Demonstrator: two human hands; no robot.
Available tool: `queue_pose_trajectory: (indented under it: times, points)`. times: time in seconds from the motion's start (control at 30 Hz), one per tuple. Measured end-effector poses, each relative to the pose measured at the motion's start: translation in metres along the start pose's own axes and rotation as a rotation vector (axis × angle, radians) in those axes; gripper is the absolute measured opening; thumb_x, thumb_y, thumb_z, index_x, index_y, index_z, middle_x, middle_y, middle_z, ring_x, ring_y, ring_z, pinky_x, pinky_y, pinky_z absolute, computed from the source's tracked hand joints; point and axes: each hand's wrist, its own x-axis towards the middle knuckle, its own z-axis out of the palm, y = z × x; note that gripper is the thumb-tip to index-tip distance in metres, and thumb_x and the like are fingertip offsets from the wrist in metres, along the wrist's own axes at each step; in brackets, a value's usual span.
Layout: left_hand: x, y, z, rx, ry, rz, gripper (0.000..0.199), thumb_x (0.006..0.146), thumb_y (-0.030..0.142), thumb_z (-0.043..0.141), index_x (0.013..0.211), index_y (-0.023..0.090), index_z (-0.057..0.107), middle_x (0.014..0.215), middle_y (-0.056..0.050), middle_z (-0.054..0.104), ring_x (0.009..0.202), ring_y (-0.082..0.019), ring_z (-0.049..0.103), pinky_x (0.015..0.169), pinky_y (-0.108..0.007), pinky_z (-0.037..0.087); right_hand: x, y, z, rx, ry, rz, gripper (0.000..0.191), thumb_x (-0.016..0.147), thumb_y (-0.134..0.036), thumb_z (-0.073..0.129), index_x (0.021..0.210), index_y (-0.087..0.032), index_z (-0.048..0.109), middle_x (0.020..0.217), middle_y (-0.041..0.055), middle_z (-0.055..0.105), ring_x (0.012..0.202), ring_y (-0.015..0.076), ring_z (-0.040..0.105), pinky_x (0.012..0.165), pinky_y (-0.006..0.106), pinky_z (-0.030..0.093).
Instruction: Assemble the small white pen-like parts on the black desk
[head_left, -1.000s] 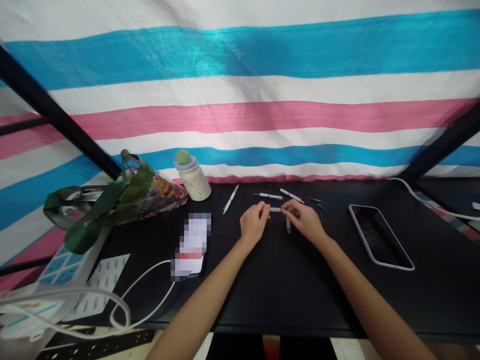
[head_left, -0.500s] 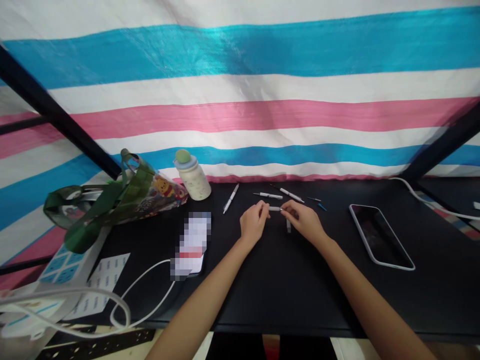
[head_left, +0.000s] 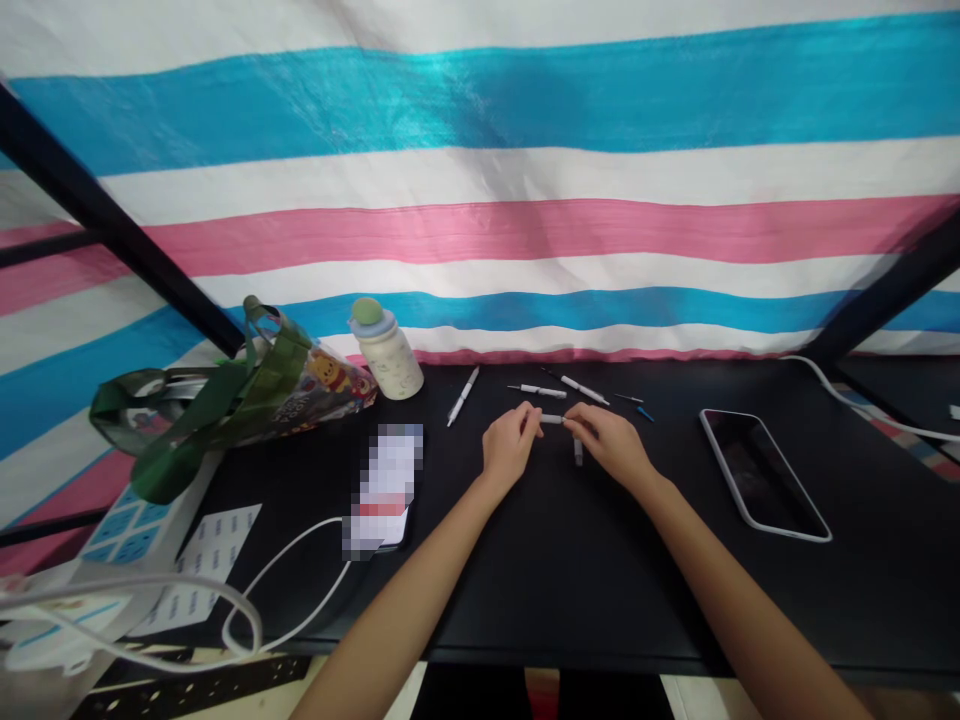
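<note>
My left hand and my right hand pinch a short white plastic tube between them, one at each end. Just below my right fingers, a white pen-like piece lies on the black table or rests against them. Beyond my hands lie a white pen and two similar white pen-like pieces. A thin dark piece and a small blue piece lie to the far right of these.
A phone with a pixelated screen lies left of my hands, with a white cable running from it. A dark phone in a white case lies to the right. A bottle, green-handled bag and printed sheet stand at left.
Both hands stay nearly where they were, still holding the white tube between them. The whole view shifts very slightly.
</note>
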Motion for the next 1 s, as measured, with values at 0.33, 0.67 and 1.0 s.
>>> queue_pose_trajectory:
  times: [0.33,0.67,1.0]
  points:
    - [-0.0008,-0.0015,0.0025,-0.035,0.015,0.021,0.043,0.092,0.044,0.026,0.072,0.021,0.055,0.069,0.005,0.063,0.067,-0.011,0.057,0.059,-0.02,0.033,0.0001,-0.0026,-0.002,0.093,-0.047,0.058,0.027,0.089,-0.037,0.035,0.083,-0.023,0.057,0.068,-0.0009,0.063,0.063,0.014,0.058,0.059,0.023,0.037]
    - [-0.0004,0.0001,0.0011,-0.055,0.007,-0.044,0.044,0.092,0.046,0.023,0.073,0.021,0.055,0.069,0.005,0.064,0.066,-0.012,0.058,0.06,-0.021,0.034,-0.0003,-0.0022,0.0017,0.097,-0.02,0.043,0.021,0.086,-0.038,0.041,0.091,-0.024,0.055,0.069,-0.0006,0.063,0.062,0.0145,0.058,0.058,0.023,0.038]
    - [-0.0006,0.0019,-0.0008,-0.046,0.015,-0.069,0.042,0.092,0.045,0.025,0.075,0.022,0.056,0.071,0.004,0.065,0.069,-0.012,0.059,0.061,-0.021,0.035,-0.0007,-0.0037,-0.0002,0.079,-0.024,0.058,0.023,0.086,-0.039,0.04,0.093,-0.024,0.055,0.069,-0.0002,0.063,0.063,0.0149,0.058,0.058,0.024,0.038]
